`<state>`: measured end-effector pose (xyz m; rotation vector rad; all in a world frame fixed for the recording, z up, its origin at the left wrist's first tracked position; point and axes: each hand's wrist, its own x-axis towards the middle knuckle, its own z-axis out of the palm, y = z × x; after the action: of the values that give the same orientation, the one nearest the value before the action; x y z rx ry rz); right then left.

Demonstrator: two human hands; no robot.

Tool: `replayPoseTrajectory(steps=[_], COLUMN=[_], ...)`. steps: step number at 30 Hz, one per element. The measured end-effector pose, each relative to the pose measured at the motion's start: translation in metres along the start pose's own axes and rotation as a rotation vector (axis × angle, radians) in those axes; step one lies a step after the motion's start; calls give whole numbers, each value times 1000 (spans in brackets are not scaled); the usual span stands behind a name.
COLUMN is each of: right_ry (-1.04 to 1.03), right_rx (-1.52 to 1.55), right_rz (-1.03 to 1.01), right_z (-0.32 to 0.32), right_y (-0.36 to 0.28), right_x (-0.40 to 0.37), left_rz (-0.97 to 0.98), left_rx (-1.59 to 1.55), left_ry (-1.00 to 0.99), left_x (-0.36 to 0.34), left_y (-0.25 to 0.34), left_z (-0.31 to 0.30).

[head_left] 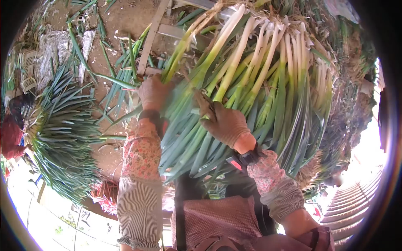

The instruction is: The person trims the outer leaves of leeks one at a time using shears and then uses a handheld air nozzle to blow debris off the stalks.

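Note:
In front of me lies a thick spread of green onions (255, 75), white root ends at the top and green leaves toward my lap. My left hand (155, 93), in a glove, is closed around a green onion (180, 54) at the left side of the spread. My right hand (228, 124), also gloved, is closed over the leaves to its right. A brownish object (204, 102) shows at its fingers, with a thin strip pointing up-left; blur keeps me from telling what it is.
A large bundle of green onions (63, 129) lies at the left, by a person's red sleeve (11, 138). A metal frame (153, 33) stands beyond my left hand. Loose leaves litter the brown ground (121, 21). More green onions are piled at the right.

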<state>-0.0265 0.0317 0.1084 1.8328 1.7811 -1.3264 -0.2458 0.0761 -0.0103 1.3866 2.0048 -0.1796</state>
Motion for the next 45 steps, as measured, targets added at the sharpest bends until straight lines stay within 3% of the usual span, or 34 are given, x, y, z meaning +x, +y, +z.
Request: replayPoseTrajectory(steps=[2, 19, 22, 28, 31, 35, 38, 45], right_ry=[30, 193, 320, 126, 87, -22, -41, 19], right_rx=[18, -42, -63, -65, -83, -5, 18, -11], right_rz=[-42, 187, 225, 87, 87, 41, 42, 48], right_z=[5, -79, -93, -64, -30, -11, -6, -3], right_y=[4, 31, 37, 14, 16, 0, -3, 9], right_x=[0, 118, 136, 51, 12, -20, -19, 18], left_rz=[24, 44, 35, 86, 182, 56, -42, -5], left_rx=[-38, -91, -5, -211, -436, -995, -1222, -906], left_ry=[21, -62, -37, 49, 62, -127, -207, -263], left_x=[-1, -41, -51, -54, -27, -19, -19, -14], left_y=[-5, 1, -1, -4, -39, -46, -44, -48], left_z=[3, 17, 26, 31, 57, 40, 36, 40])
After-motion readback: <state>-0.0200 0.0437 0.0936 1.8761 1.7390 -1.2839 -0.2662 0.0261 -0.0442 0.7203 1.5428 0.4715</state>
